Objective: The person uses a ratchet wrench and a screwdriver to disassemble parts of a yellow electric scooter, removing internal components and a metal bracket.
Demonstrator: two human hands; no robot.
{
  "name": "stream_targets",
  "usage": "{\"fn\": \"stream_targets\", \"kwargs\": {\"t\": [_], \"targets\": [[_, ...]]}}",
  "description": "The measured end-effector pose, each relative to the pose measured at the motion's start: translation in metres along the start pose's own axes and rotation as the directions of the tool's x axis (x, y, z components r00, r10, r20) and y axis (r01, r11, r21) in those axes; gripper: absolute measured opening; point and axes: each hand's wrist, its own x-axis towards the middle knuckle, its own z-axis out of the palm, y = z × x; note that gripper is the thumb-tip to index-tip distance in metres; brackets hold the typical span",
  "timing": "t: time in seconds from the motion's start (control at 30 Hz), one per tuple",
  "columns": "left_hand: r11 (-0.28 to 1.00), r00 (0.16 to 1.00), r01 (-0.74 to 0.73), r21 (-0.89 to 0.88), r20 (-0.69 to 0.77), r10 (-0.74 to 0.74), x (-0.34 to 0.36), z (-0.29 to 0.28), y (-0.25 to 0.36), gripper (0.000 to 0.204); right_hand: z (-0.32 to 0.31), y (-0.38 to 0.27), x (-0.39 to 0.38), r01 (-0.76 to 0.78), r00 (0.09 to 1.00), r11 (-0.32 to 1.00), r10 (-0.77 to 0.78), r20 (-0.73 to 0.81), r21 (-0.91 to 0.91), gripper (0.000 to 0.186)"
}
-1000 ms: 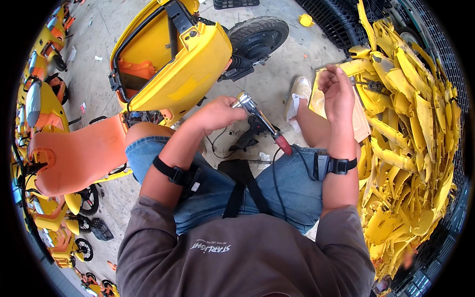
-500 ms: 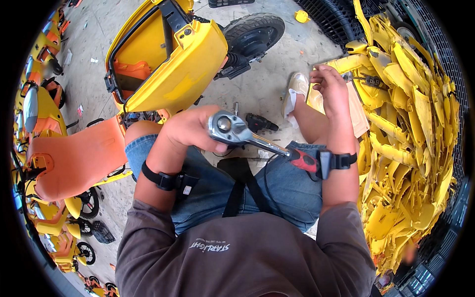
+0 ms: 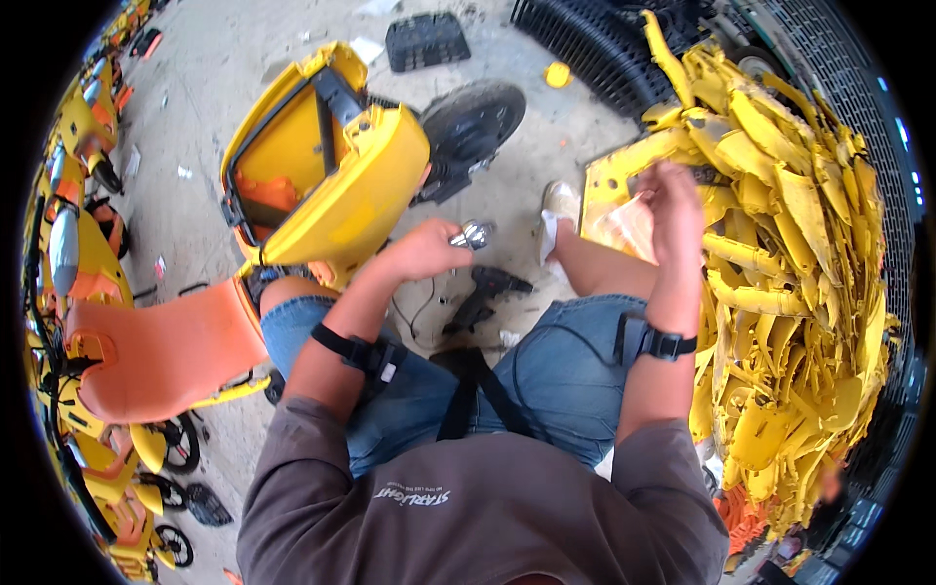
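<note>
Seated beside the yellow scooter body (image 3: 331, 166), we close our left hand (image 3: 424, 252) around a small metal tool (image 3: 472, 234), while our right hand (image 3: 673, 200) pinches a clear plastic bag (image 3: 629, 222) atop the yellow panel pile (image 3: 780, 244).

One head-worn fisheye view looks steeply down from above the seated person's shoulders, close over the lap and both forearms, which enter from the lower edge. It faces forward over the concrete floor (image 3: 244, 88) (edges bend toward the rim), taking in the scooter body (image 3: 341, 185) ahead-left and the panel pile (image 3: 790, 253) right.
</note>
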Motion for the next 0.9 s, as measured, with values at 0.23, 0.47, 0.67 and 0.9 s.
{"fn": "stream_targets", "kwargs": {"t": [0.23,0.47,0.67,0.9], "targets": [[0.922,0.953,-0.3,-0.246,-0.117,0.279,0.01,0.071,0.021,0.027,0.038,0.028,-0.1,0.188,0.714,0.844,0.234,0.66,-0.503,0.065],[0.871,0.888,-0.456,0.186,0.165,0.429,-0.004,0.091,0.019,0.049,0.075,0.091,-0.107,-0.394,0.888,0.91,0.414,0.2,-0.131,0.029],[0.793,0.966,-0.251,0.555,0.098,0.237,-0.032,0.019,-0.03,0.052,0.056,0.121,-0.056,-0.081,0.92,0.636,0.344,0.188,-0.767,0.035],[0.89,0.945,-0.162,0.427,-0.191,0.264,-0.067,-0.025,-0.046,0.047,0.089,0.1,-0.049,0.267,0.938,0.181,0.177,0.299,-0.946,0.033]]}}
